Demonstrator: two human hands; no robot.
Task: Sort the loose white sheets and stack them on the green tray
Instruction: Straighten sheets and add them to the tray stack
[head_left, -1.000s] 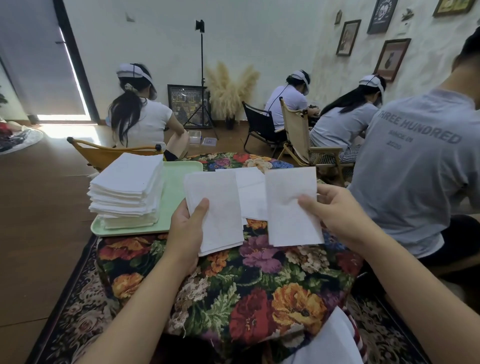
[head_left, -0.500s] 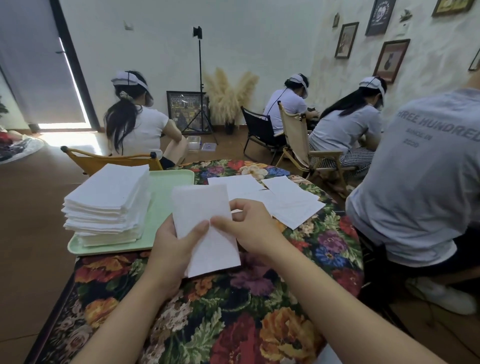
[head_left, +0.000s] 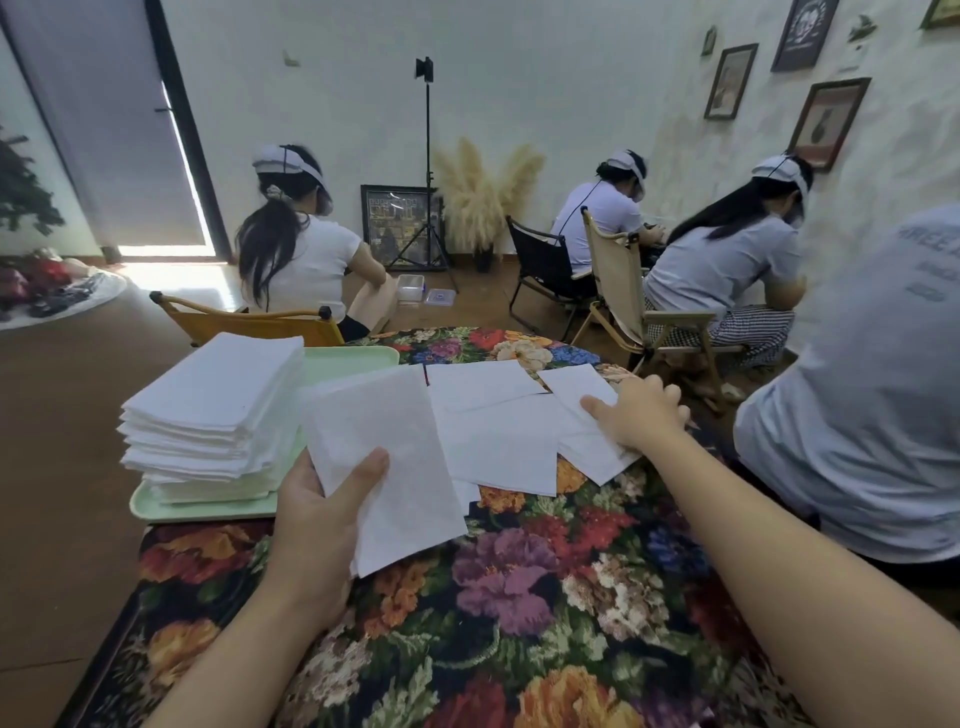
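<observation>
The right hand (head_left: 641, 415) leaves the held sheet (head_left: 395, 467) and now reaches out onto the loose sheets (head_left: 498, 431) lying farther away.

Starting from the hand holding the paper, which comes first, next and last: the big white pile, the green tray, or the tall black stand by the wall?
From the left hand:
1. Green tray, just left of it.
2. White pile, on the tray, slightly farther back.
3. Black stand, far off by the back wall.
</observation>
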